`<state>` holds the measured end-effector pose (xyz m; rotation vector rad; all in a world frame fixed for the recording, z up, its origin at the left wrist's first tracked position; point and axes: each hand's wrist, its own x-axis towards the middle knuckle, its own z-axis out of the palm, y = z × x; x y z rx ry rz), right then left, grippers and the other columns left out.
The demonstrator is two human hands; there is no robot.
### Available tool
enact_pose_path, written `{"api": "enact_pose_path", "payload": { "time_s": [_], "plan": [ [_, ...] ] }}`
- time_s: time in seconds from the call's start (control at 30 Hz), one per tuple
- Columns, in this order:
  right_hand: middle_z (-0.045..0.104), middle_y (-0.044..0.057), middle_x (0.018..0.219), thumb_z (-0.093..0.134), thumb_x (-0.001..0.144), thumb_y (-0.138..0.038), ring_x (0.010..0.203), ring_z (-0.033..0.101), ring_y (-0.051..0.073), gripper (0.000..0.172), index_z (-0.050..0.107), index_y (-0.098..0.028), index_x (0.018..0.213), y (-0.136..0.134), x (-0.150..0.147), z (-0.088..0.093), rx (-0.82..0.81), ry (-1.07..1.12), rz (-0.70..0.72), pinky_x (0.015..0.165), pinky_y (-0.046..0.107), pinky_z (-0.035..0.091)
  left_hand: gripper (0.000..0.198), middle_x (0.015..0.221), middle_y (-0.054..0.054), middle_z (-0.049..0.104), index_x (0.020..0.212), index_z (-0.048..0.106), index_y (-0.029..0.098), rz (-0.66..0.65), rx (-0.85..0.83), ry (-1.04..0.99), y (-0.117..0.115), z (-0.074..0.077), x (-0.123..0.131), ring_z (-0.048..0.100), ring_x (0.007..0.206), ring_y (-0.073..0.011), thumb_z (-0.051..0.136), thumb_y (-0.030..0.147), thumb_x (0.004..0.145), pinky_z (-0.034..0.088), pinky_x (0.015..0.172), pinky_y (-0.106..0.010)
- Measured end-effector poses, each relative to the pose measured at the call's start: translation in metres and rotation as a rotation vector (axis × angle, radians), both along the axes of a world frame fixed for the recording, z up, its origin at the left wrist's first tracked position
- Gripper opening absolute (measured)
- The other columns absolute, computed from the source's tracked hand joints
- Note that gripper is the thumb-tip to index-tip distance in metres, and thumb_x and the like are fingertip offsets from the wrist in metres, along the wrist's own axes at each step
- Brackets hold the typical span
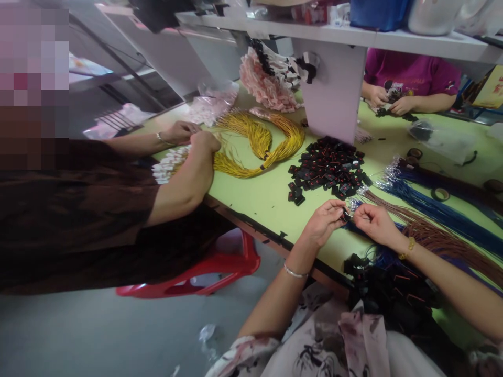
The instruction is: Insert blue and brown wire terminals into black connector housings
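Observation:
My left hand (324,222) pinches a small black connector (346,214) at the front of the green table (259,196). Facing it, my right hand (373,222) has its fingers closed on a thin blue wire (356,229) that meets the connector. Just behind my hands lies a pile of black connectors (328,168). Bundles of blue wires (436,209) and brown wires (440,235) stretch off to the right. A heap of wires with black connectors fitted (393,285) lies by my lap.
A person in dark clothes on my left handles yellow wires (255,144) with white connectors (168,165). Another person in a magenta shirt (408,73) works across the table. A white shelf post (334,94) stands mid-table. A red stool (204,272) stands below.

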<state>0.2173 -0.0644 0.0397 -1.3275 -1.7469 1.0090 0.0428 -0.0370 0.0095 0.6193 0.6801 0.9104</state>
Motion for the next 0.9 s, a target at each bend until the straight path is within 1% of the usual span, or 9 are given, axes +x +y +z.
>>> {"api": "enact_pose_path", "payload": {
  "time_s": [0.07, 0.23, 0.4, 0.57, 0.73, 0.9],
  "plan": [
    [0.05, -0.004, 0.057, 0.053, 0.075, -0.022, 0.052, 0.037, 0.007, 0.011, 0.054, -0.017, 0.066, -0.0007, 0.0002, -0.0013, 0.023, -0.046, 0.007, 0.05, 0.02, 0.03, 0.03, 0.084, -0.002, 0.063, 0.094, 0.062, 0.017, 0.002, -0.028, -0.03, -0.0005, 0.0, 0.0055, 0.06, 0.075, -0.012, 0.075, 0.023, 0.068, 0.049, 0.075, -0.03],
    [0.051, -0.003, 0.057, 0.05, 0.077, -0.023, 0.051, 0.037, 0.008, 0.014, 0.053, -0.017, 0.064, -0.0021, 0.0001, -0.0006, 0.055, -0.109, -0.021, 0.049, 0.019, 0.029, 0.026, 0.088, -0.003, 0.063, 0.094, 0.064, 0.017, 0.052, -0.03, -0.068, -0.0011, -0.0016, 0.0118, 0.058, 0.075, -0.0107, 0.072, 0.019, 0.07, 0.048, 0.075, -0.027],
    [0.048, -0.004, 0.054, 0.05, 0.077, -0.025, 0.048, 0.035, 0.008, 0.016, 0.052, -0.017, 0.063, -0.0026, -0.0004, 0.0002, 0.042, -0.168, -0.026, 0.048, 0.02, 0.029, 0.034, 0.1, -0.006, 0.065, 0.103, 0.066, 0.018, 0.009, -0.013, -0.085, -0.003, -0.0025, 0.0092, 0.059, 0.074, -0.0102, 0.073, 0.02, 0.07, 0.048, 0.074, -0.026],
    [0.046, -0.004, 0.052, 0.05, 0.077, -0.025, 0.047, 0.034, 0.008, 0.016, 0.052, -0.018, 0.062, -0.0024, -0.0003, -0.0011, 0.03, -0.174, -0.016, 0.047, 0.021, 0.027, 0.038, 0.105, -0.008, 0.066, 0.106, 0.067, 0.018, 0.005, -0.016, -0.069, -0.0048, -0.001, 0.0088, 0.059, 0.074, -0.0105, 0.074, 0.021, 0.069, 0.047, 0.075, -0.027],
    [0.047, -0.004, 0.052, 0.05, 0.077, -0.024, 0.049, 0.035, 0.009, 0.017, 0.051, -0.018, 0.062, -0.0019, 0.0008, -0.0022, 0.038, -0.19, -0.006, 0.047, 0.021, 0.027, 0.039, 0.105, -0.008, 0.067, 0.106, 0.067, 0.017, 0.018, -0.018, -0.051, -0.0049, -0.0017, 0.0098, 0.06, 0.074, -0.0106, 0.075, 0.022, 0.068, 0.048, 0.074, -0.026],
    [0.048, -0.004, 0.053, 0.05, 0.077, -0.023, 0.05, 0.036, 0.009, 0.017, 0.05, -0.018, 0.061, -0.0023, 0.0002, -0.003, 0.067, -0.21, 0.006, 0.049, 0.021, 0.028, 0.037, 0.1, -0.007, 0.068, 0.103, 0.069, 0.017, 0.053, 0.011, -0.016, -0.0061, -0.0028, 0.0116, 0.059, 0.072, -0.0099, 0.076, 0.024, 0.067, 0.047, 0.073, -0.025]
  ]
}}
